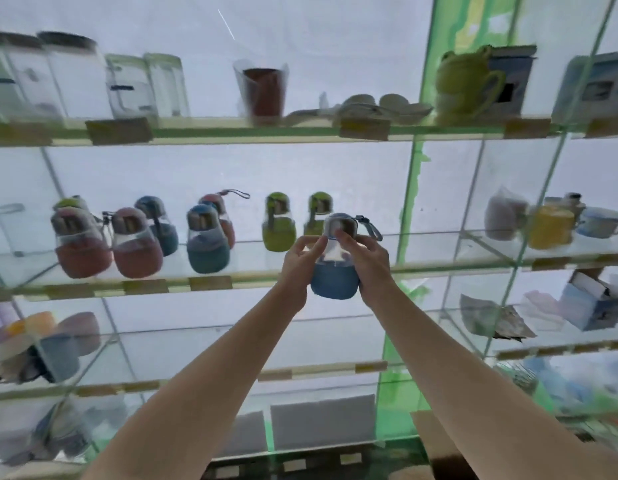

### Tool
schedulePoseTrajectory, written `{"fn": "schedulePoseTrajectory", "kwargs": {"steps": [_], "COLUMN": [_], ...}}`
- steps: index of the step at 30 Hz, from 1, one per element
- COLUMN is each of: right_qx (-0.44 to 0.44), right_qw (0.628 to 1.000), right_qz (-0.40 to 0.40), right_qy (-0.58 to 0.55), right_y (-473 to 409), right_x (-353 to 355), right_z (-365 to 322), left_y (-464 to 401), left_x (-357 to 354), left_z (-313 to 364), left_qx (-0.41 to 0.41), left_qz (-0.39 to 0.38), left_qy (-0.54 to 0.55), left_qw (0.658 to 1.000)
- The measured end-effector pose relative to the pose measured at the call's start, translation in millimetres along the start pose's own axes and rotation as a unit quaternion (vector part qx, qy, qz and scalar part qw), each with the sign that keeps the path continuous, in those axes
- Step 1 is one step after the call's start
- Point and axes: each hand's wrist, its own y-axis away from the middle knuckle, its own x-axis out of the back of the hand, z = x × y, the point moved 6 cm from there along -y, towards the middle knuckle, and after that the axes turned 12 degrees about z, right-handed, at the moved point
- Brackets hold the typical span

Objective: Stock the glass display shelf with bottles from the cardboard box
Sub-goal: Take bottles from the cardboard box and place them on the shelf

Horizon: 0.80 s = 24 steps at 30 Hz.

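Both hands are up at centre frame, lifting a blue bottle (335,265) toward the middle glass shelf (231,280). The left hand (300,261) and right hand (368,263) each curl their fingers round its sides. It hangs just in front of the shelf edge, right of the green bottles (279,223). This looks like the placing step; next it needs setting upright in that open spot. The cardboard box (435,441) sits lower right.
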Motion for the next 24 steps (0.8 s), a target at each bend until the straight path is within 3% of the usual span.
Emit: {"fn": "schedulePoseTrajectory", "kwargs": {"steps": [13, 18, 24], "right_qx": [0.105, 0.103, 0.136], "right_qw": [0.987, 0.972, 0.962], "right_qz": [-0.02, -0.022, 0.039], "right_qy": [0.118, 0.208, 0.232], "right_y": [-24.8, -35.8, -30.6], "right_x": [-157.7, -162.7, -159.7], "right_z": [6.5, 32.0, 40.4], "left_y": [-105.6, -125.9, -131.3], "left_x": [111.0, 121.3, 122.6], "left_z": [40.9, 23.9, 14.2], "left_qx": [-0.011, -0.005, 0.011], "left_qz": [-0.001, -0.011, -0.012], "left_qy": [-0.027, -0.081, -0.087], "left_qw": [1.0, 0.997, 0.996]}}
